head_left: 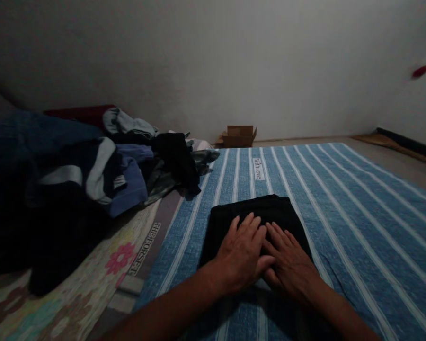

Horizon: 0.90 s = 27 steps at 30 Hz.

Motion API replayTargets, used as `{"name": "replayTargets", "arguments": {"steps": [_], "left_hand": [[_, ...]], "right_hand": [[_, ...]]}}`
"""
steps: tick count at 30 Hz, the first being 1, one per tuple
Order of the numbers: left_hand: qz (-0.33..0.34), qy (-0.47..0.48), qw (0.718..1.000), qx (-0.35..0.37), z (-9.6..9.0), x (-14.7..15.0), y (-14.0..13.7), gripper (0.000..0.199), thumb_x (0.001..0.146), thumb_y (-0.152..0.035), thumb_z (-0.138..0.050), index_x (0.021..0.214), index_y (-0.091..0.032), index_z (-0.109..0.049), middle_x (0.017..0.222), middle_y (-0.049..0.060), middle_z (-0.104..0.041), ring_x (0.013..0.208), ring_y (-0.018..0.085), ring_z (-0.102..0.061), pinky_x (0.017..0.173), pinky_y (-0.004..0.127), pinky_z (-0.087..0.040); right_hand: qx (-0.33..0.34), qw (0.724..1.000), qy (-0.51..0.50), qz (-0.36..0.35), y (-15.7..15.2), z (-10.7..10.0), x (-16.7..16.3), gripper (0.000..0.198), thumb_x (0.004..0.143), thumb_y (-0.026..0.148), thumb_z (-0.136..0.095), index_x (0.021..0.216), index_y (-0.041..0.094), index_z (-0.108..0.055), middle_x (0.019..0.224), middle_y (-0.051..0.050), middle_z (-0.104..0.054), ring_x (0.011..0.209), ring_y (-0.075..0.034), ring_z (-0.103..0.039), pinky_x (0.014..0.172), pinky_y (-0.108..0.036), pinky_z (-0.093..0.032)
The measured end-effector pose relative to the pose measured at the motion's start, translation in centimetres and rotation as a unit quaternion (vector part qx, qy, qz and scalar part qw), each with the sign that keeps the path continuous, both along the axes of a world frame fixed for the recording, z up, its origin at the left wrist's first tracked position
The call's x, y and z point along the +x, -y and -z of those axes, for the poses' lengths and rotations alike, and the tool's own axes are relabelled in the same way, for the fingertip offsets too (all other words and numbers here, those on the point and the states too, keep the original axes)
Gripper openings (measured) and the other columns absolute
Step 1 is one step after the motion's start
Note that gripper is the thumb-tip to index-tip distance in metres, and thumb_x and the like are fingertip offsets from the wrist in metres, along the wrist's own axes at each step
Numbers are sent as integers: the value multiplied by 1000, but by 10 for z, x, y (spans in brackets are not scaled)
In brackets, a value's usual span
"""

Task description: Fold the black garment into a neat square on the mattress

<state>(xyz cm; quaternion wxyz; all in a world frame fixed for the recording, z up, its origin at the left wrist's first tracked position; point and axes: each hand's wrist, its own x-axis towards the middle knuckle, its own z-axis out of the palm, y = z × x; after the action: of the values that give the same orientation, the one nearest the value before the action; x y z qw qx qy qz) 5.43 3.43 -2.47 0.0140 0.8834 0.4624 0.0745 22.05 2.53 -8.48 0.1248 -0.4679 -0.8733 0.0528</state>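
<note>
Dim room with a bare pale wall, viewed from the head camera over a bed covered by a blue striped sheet that overlaps a floral sheet at the left. Centre foreground: a black garment, already folded into a compact rectangle, lies flat on the blue sheet just in front of the person. The left hand and the right hand both rest palm-down on its near half, fingers spread flat and gripping nothing, the left thumb overlapping the right hand; the posture reads as pressing or smoothing the fold. Judged from this arrangement, the black garment is folded or very nearly so, while the bulk of the work remains: a loose heap of unfolded clothes, in dark blue, grey, lilac and black, sits well apart at the left, on the floral sheet and against the wall. No stack of finished items is visible. Legible writing: a small white label on the blue sheet beyond the garment reads "With love"; a grey band along the edge of the floral sheet carries the words "THE FORSET", as printed. Background: an open cardboard box on the floor at the wall, and an indistinct red object on the wall at the upper right.
</note>
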Motion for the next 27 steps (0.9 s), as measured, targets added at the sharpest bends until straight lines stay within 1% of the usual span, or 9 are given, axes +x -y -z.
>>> {"name": "replayTargets", "arguments": {"steps": [3,6,9,13,17,19,22,25,27], "left_hand": [[-90,7,996,0,31,-18,23,60,90,-54,-40,134,-13,-44,146,15,-37,138,30,-26,110,55,-22],[-105,27,994,-3,44,-23,23,60,91,-54,-37,135,-14,-44,148,13,-34,140,28,-23,112,55,-19],[-102,43,994,-13,44,-23,19,61,91,-55,-37,136,-14,-44,148,13,-34,140,26,-22,112,54,-17],[-102,51,993,-29,41,-25,18,60,91,-53,-39,135,-14,-45,148,14,-35,140,27,-22,112,54,-17],[-103,64,992,-27,42,-27,17,58,90,-52,-42,134,-16,-46,147,12,-36,140,27,-23,113,54,-16],[-106,71,991,-27,43,-27,16,59,88,-53,-46,134,-17,-46,147,12,-37,140,27,-23,113,54,-17],[-111,73,990,-39,40,-26,17,61,84,-54,-50,131,-14,-49,146,14,-37,139,29,-24,112,56,-16],[-108,77,990,-53,35,-26,17,60,81,-53,-54,127,-14,-53,145,14,-39,138,29,-26,112,56,-17],[-104,85,990,-51,32,-26,18,58,80,-51,-57,126,-15,-53,145,14,-40,138,29,-28,112,56,-18]], "right_hand": [[10,1000,7,5,0,5,0,61,85,50,-52,138,22,-44,147,-18,-34,137,-33,-26,106,-53,-28],[0,1000,13,2,-1,8,1,61,86,53,-49,138,23,-45,147,-18,-34,137,-32,-26,107,-53,-27],[-32,999,16,5,-1,2,2,62,86,55,-47,138,22,-45,148,-17,-32,138,-32,-24,108,-54,-25],[-95,995,-1,-3,-8,-23,-1,66,86,57,-46,139,19,-43,148,-17,-32,137,-32,-26,107,-51,-28],[-72,997,-29,-17,-30,-45,-17,56,93,44,-38,142,17,-39,150,-15,-29,139,-28,-22,109,-47,-24],[-63,998,-18,-1,-44,-43,-27,60,93,48,-36,143,14,-36,150,-18,-26,140,-30,-18,110,-50,-20],[-94,995,9,24,-59,-29,-36,71,91,59,-30,145,11,-32,150,-21,-25,140,-33,-16,110,-51,-17],[-110,993,19,33,-65,-14,-38,76,90,64,-25,146,13,-29,150,-20,-25,140,-33,-15,111,-51,-15],[-112,993,19,34,-66,-10,-37,77,89,66,-23,146,14,-28,151,-20,-24,140,-33,-14,111,-51,-13]]}}
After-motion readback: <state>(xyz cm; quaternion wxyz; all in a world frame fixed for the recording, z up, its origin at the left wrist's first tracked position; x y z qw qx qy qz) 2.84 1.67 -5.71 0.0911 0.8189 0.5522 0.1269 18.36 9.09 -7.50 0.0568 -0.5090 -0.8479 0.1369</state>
